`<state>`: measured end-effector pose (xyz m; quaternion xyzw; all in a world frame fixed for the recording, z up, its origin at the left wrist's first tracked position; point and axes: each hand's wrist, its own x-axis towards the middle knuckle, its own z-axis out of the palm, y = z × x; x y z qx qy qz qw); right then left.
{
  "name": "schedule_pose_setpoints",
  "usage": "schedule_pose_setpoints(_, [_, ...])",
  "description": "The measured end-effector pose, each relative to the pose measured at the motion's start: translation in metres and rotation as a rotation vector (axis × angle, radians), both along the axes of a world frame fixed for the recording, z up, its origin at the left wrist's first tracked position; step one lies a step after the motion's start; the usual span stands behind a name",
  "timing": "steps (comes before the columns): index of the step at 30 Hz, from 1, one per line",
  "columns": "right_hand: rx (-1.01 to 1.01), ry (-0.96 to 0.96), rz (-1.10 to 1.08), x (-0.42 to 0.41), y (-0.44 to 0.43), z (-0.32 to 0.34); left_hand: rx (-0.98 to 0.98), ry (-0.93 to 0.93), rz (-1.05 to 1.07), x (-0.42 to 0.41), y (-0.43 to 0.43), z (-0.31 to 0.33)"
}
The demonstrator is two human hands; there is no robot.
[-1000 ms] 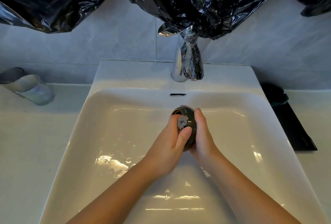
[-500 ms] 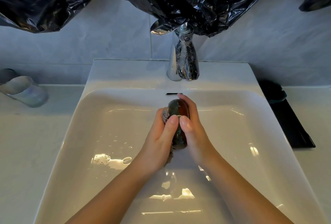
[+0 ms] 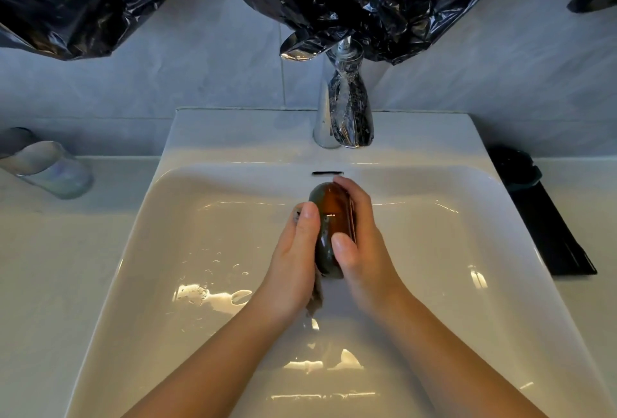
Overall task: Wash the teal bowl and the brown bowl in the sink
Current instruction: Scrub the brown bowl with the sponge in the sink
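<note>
Both forearms and the left hand (image 3: 293,260) and right hand (image 3: 364,250) are bare, sleeveless, ringless

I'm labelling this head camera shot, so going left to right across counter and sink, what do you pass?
Glass tumbler lying on its side → left hand with a grey cloth → brown bowl → right hand → teal bowl on the black tray.
</note>
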<state>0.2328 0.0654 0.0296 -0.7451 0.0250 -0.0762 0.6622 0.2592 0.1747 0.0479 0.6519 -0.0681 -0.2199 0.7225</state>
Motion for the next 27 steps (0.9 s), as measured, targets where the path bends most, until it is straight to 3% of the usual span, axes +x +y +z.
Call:
schedule_pose_setpoints(4, [0.252, 0.135, 0.043, 0.005, 0.009, 0.008, 0.148, -0.183, 0.212, 0.003, -0.005, 0.000])
schedule_pose_setpoints(9, [0.539, 0.527, 0.001, 0.010, 0.007, 0.011, 0.280, -0.355, 0.142, 0.002, -0.002, -0.009])
schedule_pose_setpoints(11, [0.413, 0.484, -0.059, 0.008, 0.009, 0.006, 0.266, -0.272, 0.131, -0.001, -0.006, -0.009])
schedule_pose_setpoints(15, [-0.102, 0.169, 0.019, 0.002, 0.008, 0.001, 0.181, 0.071, 0.186, 0.002, -0.006, -0.004])
schedule_pose_setpoints(17, [-0.158, 0.095, 0.066, 0.002, 0.007, -0.002, 0.170, 0.120, 0.222, 0.004, -0.004, 0.000])
schedule_pose_setpoints(21, [0.124, 0.182, 0.101, 0.005, 0.015, 0.005, 0.284, -0.079, 0.245, 0.007, -0.001, -0.004])
schedule_pose_setpoints(25, [0.514, 0.409, -0.009, 0.011, 0.020, 0.015, 0.364, -0.221, 0.202, 0.005, 0.001, -0.008])
schedule_pose_setpoints(27, [0.585, 0.516, -0.081, 0.015, 0.022, 0.017, 0.369, -0.248, 0.167, 0.002, -0.002, -0.007])
